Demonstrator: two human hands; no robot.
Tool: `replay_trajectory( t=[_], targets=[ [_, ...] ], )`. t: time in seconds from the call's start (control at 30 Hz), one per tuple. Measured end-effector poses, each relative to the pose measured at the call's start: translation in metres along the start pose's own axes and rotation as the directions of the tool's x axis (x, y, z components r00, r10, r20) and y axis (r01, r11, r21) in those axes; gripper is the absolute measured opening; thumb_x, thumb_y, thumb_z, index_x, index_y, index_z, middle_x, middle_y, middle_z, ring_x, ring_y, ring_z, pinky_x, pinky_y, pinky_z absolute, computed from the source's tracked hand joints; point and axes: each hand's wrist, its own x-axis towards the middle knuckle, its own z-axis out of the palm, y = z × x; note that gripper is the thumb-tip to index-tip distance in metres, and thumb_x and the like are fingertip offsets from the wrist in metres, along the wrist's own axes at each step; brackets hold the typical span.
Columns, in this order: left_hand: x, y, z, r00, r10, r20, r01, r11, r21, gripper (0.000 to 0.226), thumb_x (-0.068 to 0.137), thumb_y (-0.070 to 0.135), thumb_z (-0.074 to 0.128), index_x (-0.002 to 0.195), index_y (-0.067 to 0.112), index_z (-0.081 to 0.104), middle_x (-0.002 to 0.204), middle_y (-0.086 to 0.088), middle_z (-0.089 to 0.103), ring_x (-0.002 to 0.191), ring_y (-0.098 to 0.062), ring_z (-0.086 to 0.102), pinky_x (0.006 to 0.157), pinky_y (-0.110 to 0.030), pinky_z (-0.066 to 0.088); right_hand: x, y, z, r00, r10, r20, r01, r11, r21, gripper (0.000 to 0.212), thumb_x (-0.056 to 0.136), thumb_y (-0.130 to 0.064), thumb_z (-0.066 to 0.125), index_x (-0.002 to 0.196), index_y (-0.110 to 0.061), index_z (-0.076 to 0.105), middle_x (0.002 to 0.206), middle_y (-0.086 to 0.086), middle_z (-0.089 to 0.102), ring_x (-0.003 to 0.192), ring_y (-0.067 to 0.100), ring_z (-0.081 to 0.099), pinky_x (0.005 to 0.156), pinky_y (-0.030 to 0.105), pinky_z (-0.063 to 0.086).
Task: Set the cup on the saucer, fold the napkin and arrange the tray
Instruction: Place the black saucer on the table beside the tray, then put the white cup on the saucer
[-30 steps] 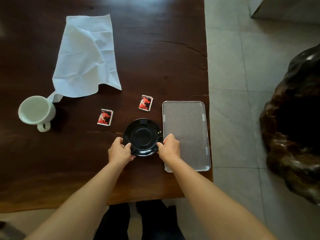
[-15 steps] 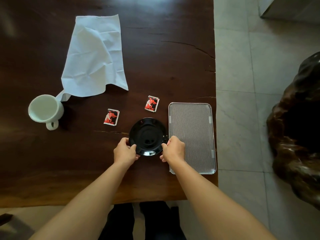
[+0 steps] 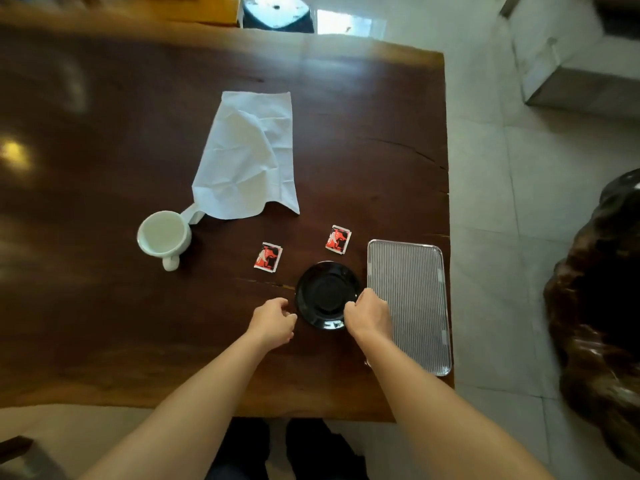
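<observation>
The black saucer (image 3: 323, 292) lies on the dark wooden table (image 3: 104, 168), just left of the ribbed metal tray (image 3: 412, 289). My right hand (image 3: 369, 313) grips the saucer's right rim. Just off its left rim, my left hand (image 3: 273, 320) holds nothing, its fingers loosely curled and apart. A white cup (image 3: 164, 235) stands upright at the left, handle toward me. The crumpled white napkin (image 3: 247, 157) lies unfolded behind it, one corner touching the cup.
Two red sachets (image 3: 268, 257) (image 3: 338, 239) lie on the table behind the saucer. The tray sits close to the table's right edge (image 3: 446, 202). A dark carved wooden object (image 3: 599, 306) stands on the tiled floor at the right.
My left hand has let go of the saucer's left rim and drawn slightly away. The right hand keeps its grip. The camera has tilted up, so more of the table shows.
</observation>
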Motion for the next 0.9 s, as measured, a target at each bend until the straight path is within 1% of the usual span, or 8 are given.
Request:
replay_trajectory(
  t=[0.07, 0.13, 0.27, 0.33, 0.5, 0.63, 0.8, 0.9],
  targets=[
    [-0.006, -0.002, -0.021, 0.999, 0.035, -0.037, -0.034, 0.999, 0.033, 0.042, 0.099, 0.019, 0.058, 0.141, 0.016, 0.051, 0.109, 0.0, 0.062, 0.085, -0.014, 0.07, 0.075, -0.028, 0.062, -0.003, -0.026, -0.005, 0.997, -0.059, 0.042, 0.059, 0.998, -0.004, 0.012, 0.091, -0.026, 0.052, 0.098, -0.017, 0.057, 0.098, 0.006, 0.063, 0.087, 0.026, 0.062, 0.074, 0.039, 0.055],
    [-0.009, -0.011, -0.044, 0.996, 0.054, -0.077, -0.049, 0.996, 0.071, 0.031, 0.099, 0.021, 0.058, 0.13, 0.02, 0.059, 0.108, 0.001, 0.066, 0.083, -0.012, 0.07, 0.077, -0.03, 0.062, -0.009, -0.053, -0.006, 0.989, -0.123, 0.082, 0.122, 0.992, 0.016, 0.012, 0.09, -0.027, 0.052, 0.094, -0.017, 0.058, 0.097, 0.006, 0.062, 0.09, 0.028, 0.061, 0.078, 0.038, 0.052],
    [-0.008, -0.034, -0.096, 0.989, 0.063, -0.136, -0.045, 0.99, 0.131, 0.017, 0.097, 0.023, 0.056, 0.113, 0.025, 0.062, 0.108, -0.001, 0.067, 0.088, -0.016, 0.069, 0.083, -0.038, 0.061, -0.024, -0.104, 0.002, 0.955, -0.264, 0.138, 0.262, 0.964, 0.037, 0.011, 0.093, -0.026, 0.054, 0.086, -0.018, 0.056, 0.09, 0.004, 0.062, 0.082, 0.022, 0.057, 0.071, 0.033, 0.044],
    [-0.006, -0.044, -0.125, 0.985, 0.067, -0.162, -0.046, 0.99, 0.132, 0.012, 0.096, 0.022, 0.055, 0.104, 0.024, 0.063, 0.104, -0.002, 0.068, 0.086, -0.018, 0.07, 0.082, -0.039, 0.061, -0.03, -0.13, 0.014, 0.938, -0.303, 0.171, 0.302, 0.953, 0.03, 0.009, 0.096, -0.025, 0.055, 0.088, -0.019, 0.056, 0.091, 0.003, 0.063, 0.081, 0.018, 0.059, 0.069, 0.033, 0.048],
    [0.007, -0.066, -0.195, 0.967, 0.043, -0.25, -0.02, 0.995, 0.093, 0.011, 0.092, 0.019, 0.053, 0.087, 0.024, 0.062, 0.091, -0.003, 0.069, 0.079, -0.021, 0.07, 0.078, -0.043, 0.061, -0.046, -0.186, 0.049, 0.886, -0.382, 0.262, 0.399, 0.917, -0.013, 0.011, 0.096, -0.025, 0.057, 0.104, -0.018, 0.058, 0.102, 0.003, 0.063, 0.091, 0.019, 0.061, 0.082, 0.038, 0.055],
    [0.023, -0.088, -0.24, 0.947, 0.047, -0.317, -0.003, 0.99, 0.139, 0.008, 0.088, 0.018, 0.056, 0.093, 0.024, 0.06, 0.094, 0.0, 0.066, 0.084, -0.02, 0.065, 0.076, -0.037, 0.057, -0.052, -0.225, 0.077, 0.846, -0.413, 0.338, 0.463, 0.883, -0.079, 0.026, 0.091, -0.022, 0.057, 0.116, -0.016, 0.056, 0.106, 0.007, 0.068, 0.099, 0.025, 0.064, 0.091, 0.044, 0.054],
    [0.052, -0.108, -0.278, 0.958, 0.034, -0.284, 0.011, 0.988, 0.156, 0.018, 0.088, 0.012, 0.056, 0.104, 0.02, 0.056, 0.093, 0.002, 0.062, 0.083, -0.019, 0.062, 0.072, -0.035, 0.054, -0.045, -0.265, 0.114, 0.823, -0.423, 0.378, 0.504, 0.852, -0.144, 0.037, 0.088, -0.02, 0.057, 0.124, -0.015, 0.051, 0.111, 0.009, 0.066, 0.105, 0.029, 0.062, 0.093, 0.045, 0.053],
    [0.071, -0.116, -0.287, 0.961, 0.035, -0.273, 0.008, 0.988, 0.153, 0.024, 0.087, 0.01, 0.058, 0.109, 0.018, 0.056, 0.092, 0.002, 0.062, 0.085, -0.02, 0.062, 0.075, -0.037, 0.055, -0.039, -0.279, 0.135, 0.823, -0.415, 0.388, 0.504, 0.848, -0.161, 0.042, 0.086, -0.016, 0.057, 0.127, -0.013, 0.049, 0.109, 0.01, 0.066, 0.105, 0.029, 0.062, 0.092, 0.045, 0.053]
  ],
)
